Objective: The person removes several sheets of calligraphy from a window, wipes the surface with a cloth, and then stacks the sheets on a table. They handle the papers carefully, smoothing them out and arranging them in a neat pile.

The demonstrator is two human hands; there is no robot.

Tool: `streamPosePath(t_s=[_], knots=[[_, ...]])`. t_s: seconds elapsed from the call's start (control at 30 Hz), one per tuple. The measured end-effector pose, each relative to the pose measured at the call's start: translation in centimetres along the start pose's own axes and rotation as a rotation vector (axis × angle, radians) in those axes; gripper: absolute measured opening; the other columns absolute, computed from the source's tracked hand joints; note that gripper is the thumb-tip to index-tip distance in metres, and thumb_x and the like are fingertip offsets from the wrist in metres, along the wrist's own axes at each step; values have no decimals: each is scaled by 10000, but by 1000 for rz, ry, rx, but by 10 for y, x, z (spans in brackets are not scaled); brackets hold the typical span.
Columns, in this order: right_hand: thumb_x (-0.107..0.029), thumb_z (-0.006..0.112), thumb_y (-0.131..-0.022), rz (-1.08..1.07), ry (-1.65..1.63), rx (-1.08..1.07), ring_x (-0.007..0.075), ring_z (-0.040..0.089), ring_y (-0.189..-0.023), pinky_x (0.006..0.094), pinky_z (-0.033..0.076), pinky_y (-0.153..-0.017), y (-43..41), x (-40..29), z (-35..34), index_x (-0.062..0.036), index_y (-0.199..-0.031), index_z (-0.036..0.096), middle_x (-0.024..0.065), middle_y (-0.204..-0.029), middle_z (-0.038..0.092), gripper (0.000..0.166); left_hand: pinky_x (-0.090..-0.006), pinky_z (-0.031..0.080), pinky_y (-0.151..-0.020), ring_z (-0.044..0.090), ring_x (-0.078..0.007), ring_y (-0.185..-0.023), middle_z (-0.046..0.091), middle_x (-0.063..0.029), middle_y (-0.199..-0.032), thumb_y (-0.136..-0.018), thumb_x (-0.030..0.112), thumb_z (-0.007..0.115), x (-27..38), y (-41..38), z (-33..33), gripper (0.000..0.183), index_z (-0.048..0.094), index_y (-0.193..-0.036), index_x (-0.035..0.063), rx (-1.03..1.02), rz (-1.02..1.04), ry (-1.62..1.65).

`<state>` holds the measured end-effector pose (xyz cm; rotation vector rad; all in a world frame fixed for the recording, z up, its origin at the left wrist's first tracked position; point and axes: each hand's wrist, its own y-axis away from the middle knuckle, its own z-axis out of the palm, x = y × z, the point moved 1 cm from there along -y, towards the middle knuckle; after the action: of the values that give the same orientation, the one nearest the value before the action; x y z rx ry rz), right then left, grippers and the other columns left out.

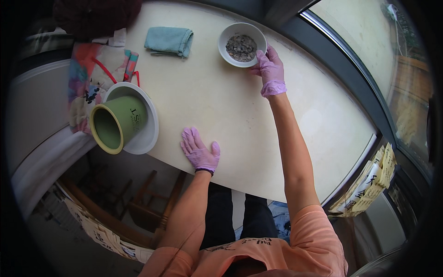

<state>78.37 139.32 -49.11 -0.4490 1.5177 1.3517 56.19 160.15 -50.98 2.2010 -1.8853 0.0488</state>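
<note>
My right hand (270, 67), in a thin pink glove, grips the near right rim of a white bowl (223, 55) at the far side of the table. Dark grey, crumbly material (241, 47) lies in the bottom of the bowl; what it is cannot be told. My left hand (200, 152), gloved the same way, rests flat on the tabletop near the front edge. Its fingers are apart and nothing is in it. To the left of the bowl is a folded blue-green cloth (168, 39).
A green container (129, 110) with a yellow rim sits in a white basin (152, 114) at the table's left edge. Behind it lies a colourful patterned fabric item (100, 65). A window (363, 38) borders the pale table (225, 97); papers bearing writing (367, 187) hang at right. A wooden chair (148, 211) stands below.
</note>
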Motion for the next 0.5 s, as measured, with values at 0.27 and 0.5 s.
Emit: streamPosePath(t_s=[0.27,0.5], knots=[[-35,505,-866,50,-203,197,160,629,-749,255,540,-543,12,11,33,20,-1185,531,114,-975,618,324,-533,108,-1076,152,-383,-1352,200,-226,-1442,-758,428,505,-1,0,-1,821,213,-1388,-9,-10,-7,2],[-92,513,-888,-150,29,183,209,615,-918,310,533,-721,9,20,17,10,-1220,511,144,-1121,590,347,-533,112,-1077,160,-383,-1349,214,-224,-1437,-755,429,507,-3,1,2,818,225,-1383,-11,4,-3,3]])
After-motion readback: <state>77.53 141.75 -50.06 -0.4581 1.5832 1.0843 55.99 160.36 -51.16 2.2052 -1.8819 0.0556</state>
